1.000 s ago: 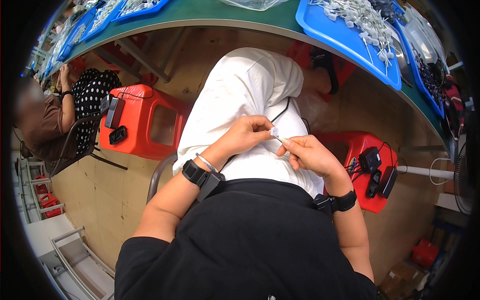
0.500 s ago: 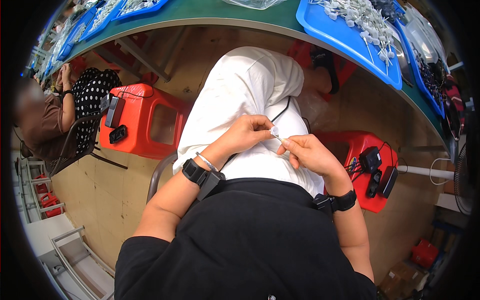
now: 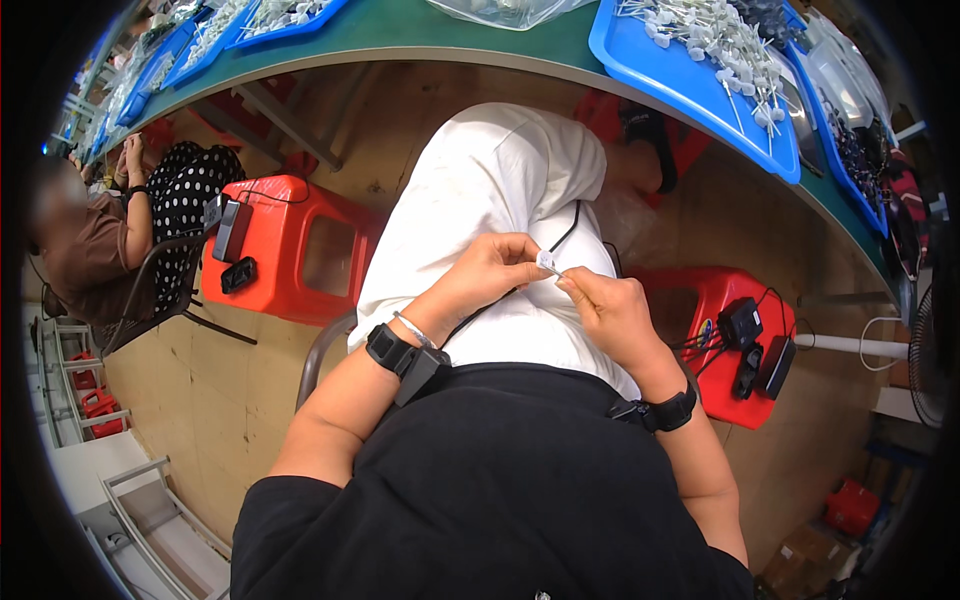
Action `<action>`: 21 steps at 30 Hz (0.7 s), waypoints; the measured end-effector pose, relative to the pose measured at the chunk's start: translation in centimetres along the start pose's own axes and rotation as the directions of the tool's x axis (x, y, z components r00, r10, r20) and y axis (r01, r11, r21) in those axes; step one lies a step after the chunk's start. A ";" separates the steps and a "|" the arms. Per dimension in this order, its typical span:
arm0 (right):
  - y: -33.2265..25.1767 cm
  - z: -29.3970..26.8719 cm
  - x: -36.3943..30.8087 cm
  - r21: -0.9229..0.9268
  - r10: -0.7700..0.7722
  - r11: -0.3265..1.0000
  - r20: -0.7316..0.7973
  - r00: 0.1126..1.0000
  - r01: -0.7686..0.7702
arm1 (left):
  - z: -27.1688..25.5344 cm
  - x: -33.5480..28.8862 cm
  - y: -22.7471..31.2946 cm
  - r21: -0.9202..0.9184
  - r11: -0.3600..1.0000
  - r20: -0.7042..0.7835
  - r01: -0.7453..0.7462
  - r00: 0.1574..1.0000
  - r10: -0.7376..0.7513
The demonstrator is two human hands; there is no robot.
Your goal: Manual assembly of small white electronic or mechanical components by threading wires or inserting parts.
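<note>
Above my lap, my left hand (image 3: 497, 266) is closed, pinching a small white piece (image 3: 545, 260) between thumb and fingertips. A thin stem (image 3: 557, 273) runs from it towards my right hand (image 3: 612, 312), whose thumb and forefinger are closed on the stem's end. The fingertips of both hands are close together but apart. The piece is too small to make out in detail. Similar white-headed pieces with thin stems (image 3: 712, 62) lie heaped in a blue tray (image 3: 640, 70) at the table's right.
A green table (image 3: 400, 35) curves across the front, with more blue trays (image 3: 262, 38) at left and a clear plastic bag (image 3: 510, 10). Red stools (image 3: 255, 262) flank me, both carrying black devices. Another person (image 3: 95, 235) sits at far left. A fan (image 3: 928, 355) stands at right.
My right hand has turned slightly, its fingers folding in more, and its wrist has shifted a little towards my body. My left hand keeps its pinch on the white piece almost in place.
</note>
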State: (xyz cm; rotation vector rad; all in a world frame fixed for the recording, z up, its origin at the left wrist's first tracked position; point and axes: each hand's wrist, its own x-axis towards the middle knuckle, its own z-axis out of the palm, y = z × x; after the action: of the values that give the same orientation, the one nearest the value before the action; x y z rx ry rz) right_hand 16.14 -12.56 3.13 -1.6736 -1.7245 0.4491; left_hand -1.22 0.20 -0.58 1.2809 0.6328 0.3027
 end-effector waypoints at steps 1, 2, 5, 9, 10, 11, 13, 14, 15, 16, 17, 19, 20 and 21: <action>0.1 0.1 0.0 -0.001 -0.001 1.000 -0.002 1.000 0.001 | 0.1 0.0 0.1 -0.020 1.000 0.004 0.003 1.000 -0.003; 0.3 0.2 0.0 -0.066 -0.062 0.996 -0.026 0.998 0.060 | 0.1 0.0 0.2 -0.019 1.000 0.005 0.002 1.000 -0.002; 0.4 0.2 0.0 -0.172 -0.136 0.977 -0.030 0.990 0.129 | 0.3 -0.1 0.3 -0.023 1.000 -0.002 0.002 1.000 -0.002; -0.3 -0.3 0.1 -0.236 -0.104 0.966 0.042 0.994 0.111 | 0.4 0.1 -0.2 -0.002 0.999 -0.062 -0.033 0.998 0.033; -0.5 -0.5 0.1 -0.235 -0.104 0.966 0.042 0.994 0.111 | 0.4 0.2 -0.3 -0.011 0.998 -0.080 -0.060 0.995 0.059; -0.7 -0.8 0.2 -0.246 -0.090 0.964 0.052 0.995 0.100 | 0.3 0.2 -0.3 -0.011 0.998 -0.081 -0.060 0.995 0.059; -0.8 -1.1 0.2 -0.257 -0.076 0.962 0.062 0.995 0.089 | 0.1 0.2 -0.2 0.013 0.998 -0.081 -0.055 0.995 0.056; -0.9 -1.2 0.2 -0.259 -0.076 0.962 0.056 0.996 0.088 | 0.2 0.2 -0.2 0.013 0.998 -0.080 -0.055 0.995 0.056; -0.9 -1.2 0.3 -0.261 -0.077 0.961 0.051 0.996 0.087 | 0.2 0.2 -0.1 0.004 0.998 -0.075 -0.055 0.996 0.055; -0.8 -1.1 0.3 -0.261 -0.077 0.961 0.050 0.996 0.087 | 0.2 0.2 -0.1 -0.005 0.999 -0.071 -0.054 0.996 0.054; -0.7 -0.9 0.3 -0.261 -0.104 0.959 0.021 0.994 0.106 | 0.2 0.2 -0.2 -0.005 0.999 -0.071 -0.054 0.996 0.053; -0.5 -0.5 0.3 -0.263 -0.131 0.957 -0.008 0.991 0.124 | 0.2 0.2 -0.2 -0.003 0.999 -0.062 -0.049 0.997 0.048; -0.5 -0.4 0.3 -0.284 -0.138 0.950 -0.013 0.990 0.129 | 0.3 0.2 -0.3 -0.004 0.999 -0.062 -0.049 0.997 0.048; -0.5 -0.3 0.2 -0.304 -0.146 0.943 -0.019 0.989 0.133 | 0.4 0.2 -0.3 -0.008 0.999 -0.072 -0.051 0.996 0.050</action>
State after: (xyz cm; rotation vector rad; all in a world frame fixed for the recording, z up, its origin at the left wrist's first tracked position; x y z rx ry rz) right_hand 16.01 -12.46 3.76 -1.7383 -1.9416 0.0850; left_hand -0.86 -0.08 -0.81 1.2827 0.6594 0.3945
